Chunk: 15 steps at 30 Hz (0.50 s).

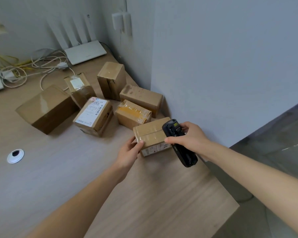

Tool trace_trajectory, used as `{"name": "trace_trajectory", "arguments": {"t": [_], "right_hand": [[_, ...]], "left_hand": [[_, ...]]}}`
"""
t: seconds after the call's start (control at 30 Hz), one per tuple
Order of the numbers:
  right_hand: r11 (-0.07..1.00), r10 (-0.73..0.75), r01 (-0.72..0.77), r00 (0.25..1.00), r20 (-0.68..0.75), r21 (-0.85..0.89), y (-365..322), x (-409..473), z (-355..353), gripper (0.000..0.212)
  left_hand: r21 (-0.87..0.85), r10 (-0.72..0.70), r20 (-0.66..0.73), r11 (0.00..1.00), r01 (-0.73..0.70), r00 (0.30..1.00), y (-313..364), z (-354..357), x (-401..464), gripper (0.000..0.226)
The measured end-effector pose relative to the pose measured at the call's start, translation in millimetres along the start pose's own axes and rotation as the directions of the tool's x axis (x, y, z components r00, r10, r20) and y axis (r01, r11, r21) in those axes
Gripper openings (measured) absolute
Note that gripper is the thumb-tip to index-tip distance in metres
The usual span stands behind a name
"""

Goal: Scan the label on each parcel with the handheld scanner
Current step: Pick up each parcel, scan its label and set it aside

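I see the nearest parcel [150, 134] on the table [76, 169] near its right edge, label [155, 149] on its near side. My left hand [129, 154] grips its left corner. My right hand [190, 138] curls around the black scanner [181, 145] above it. Six further parcels [93, 115] sit behind.

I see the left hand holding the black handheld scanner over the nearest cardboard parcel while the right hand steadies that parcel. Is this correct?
The hands are swapped. In the head view, the right hand holds the black handheld scanner over the nearest cardboard parcel, while the left hand steadies that parcel.
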State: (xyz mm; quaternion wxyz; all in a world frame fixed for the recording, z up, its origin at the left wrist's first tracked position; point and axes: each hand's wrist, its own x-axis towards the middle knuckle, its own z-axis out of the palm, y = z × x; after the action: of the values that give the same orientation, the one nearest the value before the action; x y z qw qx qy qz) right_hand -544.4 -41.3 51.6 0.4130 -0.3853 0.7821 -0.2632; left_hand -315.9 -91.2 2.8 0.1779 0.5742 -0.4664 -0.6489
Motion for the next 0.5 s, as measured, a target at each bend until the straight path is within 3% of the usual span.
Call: {"name": "trace_trajectory", "arguments": {"t": [0.13,0.3,0.5], "right_hand": [[0.995,-0.052,0.053,0.998,-0.021,0.083,-13,-16,7,0.083],[0.980,-0.074,0.086,0.994,-0.075,0.179,-43,-49,5,0.057],[0.962,-0.065,0.079,0.996,-0.064,0.260,-95,-128,-1,0.038]], "left_hand": [[-0.025,0.035,-0.054,0.999,-0.036,0.998,1,-14,-15,0.058],[0.031,0.116,-0.026,0.993,-0.115,0.993,12,-43,-50,0.068],[-0.028,0.194,-0.001,0.981,-0.194,0.981,42,-86,-126,0.068]]}}
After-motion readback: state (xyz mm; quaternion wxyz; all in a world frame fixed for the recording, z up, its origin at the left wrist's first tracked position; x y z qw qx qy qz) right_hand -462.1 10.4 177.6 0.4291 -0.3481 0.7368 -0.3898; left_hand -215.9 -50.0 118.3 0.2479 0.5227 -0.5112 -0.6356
